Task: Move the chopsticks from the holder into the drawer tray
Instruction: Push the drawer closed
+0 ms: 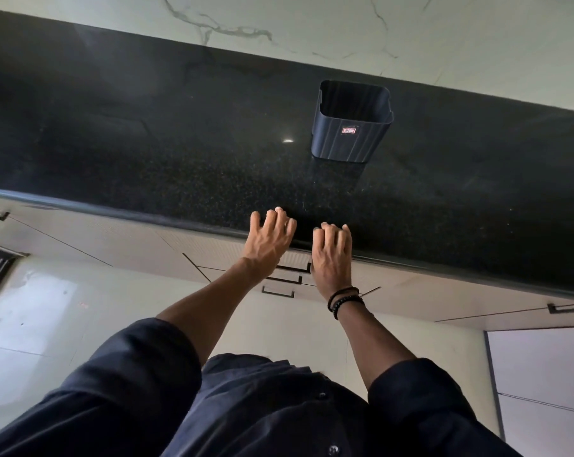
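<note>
both hands, left hand [268,239] and right hand [332,255], are open and hold nothing at centre frame. the holder [351,127] in the upper middle looks empty; no chopsticks visible. the drawers [287,272] are shut, so check inside the holder.

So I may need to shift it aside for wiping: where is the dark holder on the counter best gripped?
Judging by its shape, grip the holder across two opposite ribbed side walls, below the flared rim. Come from the counter's front edge, where both hands are. It stands upright with nothing beside it. Its opening looks empty.
</note>
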